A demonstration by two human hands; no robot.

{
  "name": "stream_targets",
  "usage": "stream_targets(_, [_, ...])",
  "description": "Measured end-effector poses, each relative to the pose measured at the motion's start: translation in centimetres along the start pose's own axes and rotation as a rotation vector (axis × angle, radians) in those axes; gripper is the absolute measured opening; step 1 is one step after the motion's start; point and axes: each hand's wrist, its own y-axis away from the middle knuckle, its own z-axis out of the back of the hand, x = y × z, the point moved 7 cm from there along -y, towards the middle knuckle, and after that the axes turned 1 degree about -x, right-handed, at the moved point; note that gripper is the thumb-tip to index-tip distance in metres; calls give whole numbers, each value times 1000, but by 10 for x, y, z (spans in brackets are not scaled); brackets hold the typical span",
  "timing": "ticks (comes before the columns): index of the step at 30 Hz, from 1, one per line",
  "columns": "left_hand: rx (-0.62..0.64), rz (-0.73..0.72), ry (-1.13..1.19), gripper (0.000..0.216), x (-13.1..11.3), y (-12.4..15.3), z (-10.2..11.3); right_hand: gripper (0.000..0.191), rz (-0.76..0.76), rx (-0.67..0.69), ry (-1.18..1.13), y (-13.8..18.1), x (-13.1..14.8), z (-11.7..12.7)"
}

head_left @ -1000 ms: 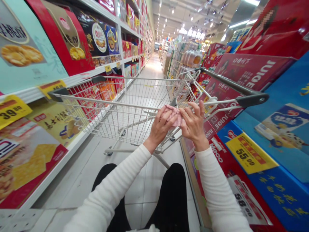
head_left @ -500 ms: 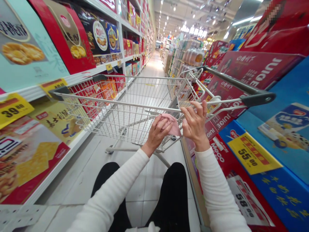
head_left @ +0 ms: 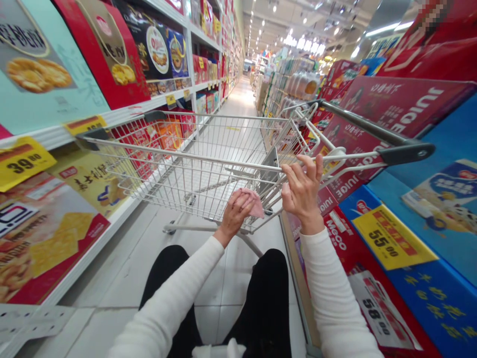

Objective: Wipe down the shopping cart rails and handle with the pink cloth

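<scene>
In the head view, the left hand [head_left: 235,211] is in the middle of the frame, a little below the centre, and its fingers are closed over a pink cloth [head_left: 256,205]. A loose corner of this cloth sticks out to the right. It is in front of the near side of a wire shopping cart [head_left: 208,186]; whether it presses on the wires, I cannot tell.

The right hand [head_left: 302,191] is right of the centre, about half open, its fingers loosely bent and apart. It is just beside the near top rail [head_left: 186,156] of the cart; I cannot tell if it touches this rail, and no other thing shows in it. The cart's grey handle [head_left: 361,125] is at the upper right.

On the left of the frame, a shelf carries a mint-green biscuit box [head_left: 55,94] and a yellow price tag [head_left: 24,161] reading 39.80. On the right stand red juice cartons [head_left: 395,107].

How far the work has come, I can judge only carefully: the cloth is in hand and not laid down, so it seems unfinished. Which parts are done and which remain, the wires do not show.
</scene>
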Motion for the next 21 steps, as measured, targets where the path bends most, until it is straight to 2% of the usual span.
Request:
stream_targets(4, [-93,38,-21,36,-11,-57,5,45,0,1,9,1,4,2])
stream_targets(6, [-125,39,-36,36,-11,-60,4,44,10,-10,10,1,6,5])
stream_targets(9, [-152,19,-78,37,-4,-26,2,44,11,-14,20,1,6,7])
stream_targets(12, [-91,26,-71,37,5,17,2,44,4,-21,16,1,5,6])
stream_targets(14, [-55,45,-54,37,7,25,8,44,9,-36,5,1,5,7])
stream_targets(16, [-72,66,-55,38,4,10,19,44,10,-47,-1,2,6,7])
stream_targets(21, [-198,19,-73,39,-15,-65,38,42,1,-57,4,3,10,9])
